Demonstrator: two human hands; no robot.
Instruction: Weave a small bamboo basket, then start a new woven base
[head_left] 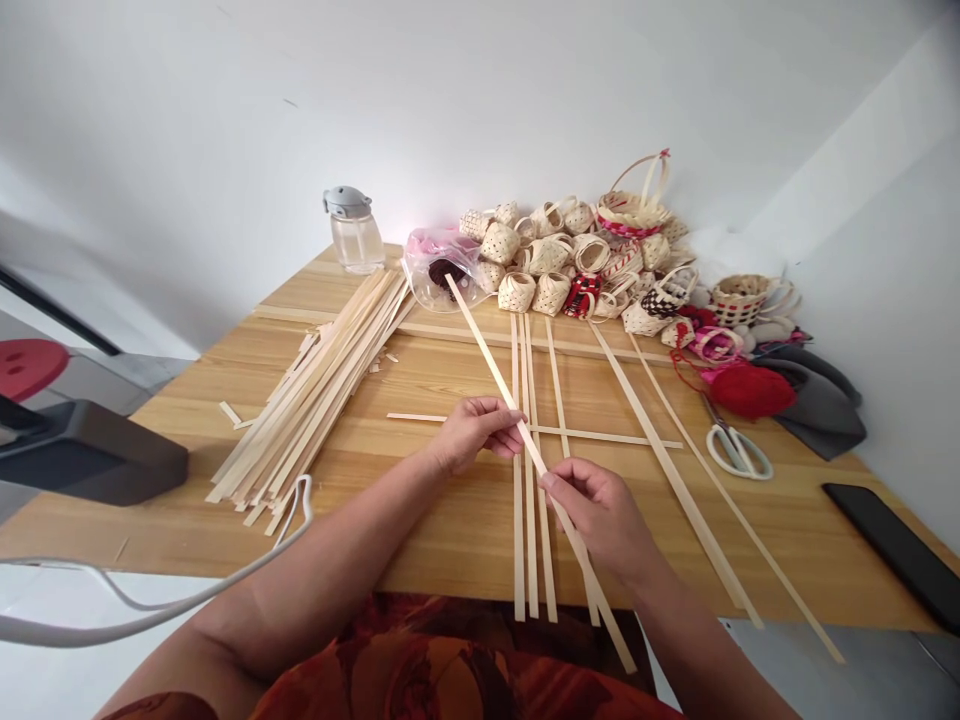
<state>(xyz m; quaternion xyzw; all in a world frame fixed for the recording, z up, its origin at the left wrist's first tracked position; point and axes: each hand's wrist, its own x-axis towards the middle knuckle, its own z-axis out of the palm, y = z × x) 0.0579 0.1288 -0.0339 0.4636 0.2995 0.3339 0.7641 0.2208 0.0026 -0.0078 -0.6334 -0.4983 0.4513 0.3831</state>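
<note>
Between both hands a long pale wooden strip (487,352) runs slantwise over the table. My left hand (480,432) pinches it near its middle, and my right hand (596,508) grips it lower down, thumb on top. Beneath it, several strips (531,560) lie lengthwise, side by side, their near ends past the table edge. One thin strip (622,437) crosses them sideways; part of it is hidden by my left hand. Farther right lie a wider strip (675,475) and a narrow strip (739,510), both slanting toward me.
A thick bundle of strips (322,385) lies left. Small woven baskets (551,255) are heaped along the wall, beside a water bottle (356,235). Scissors (739,450), red yarn (750,388) and a black phone (892,550) are at right. A white cable (225,588) hangs near my left arm.
</note>
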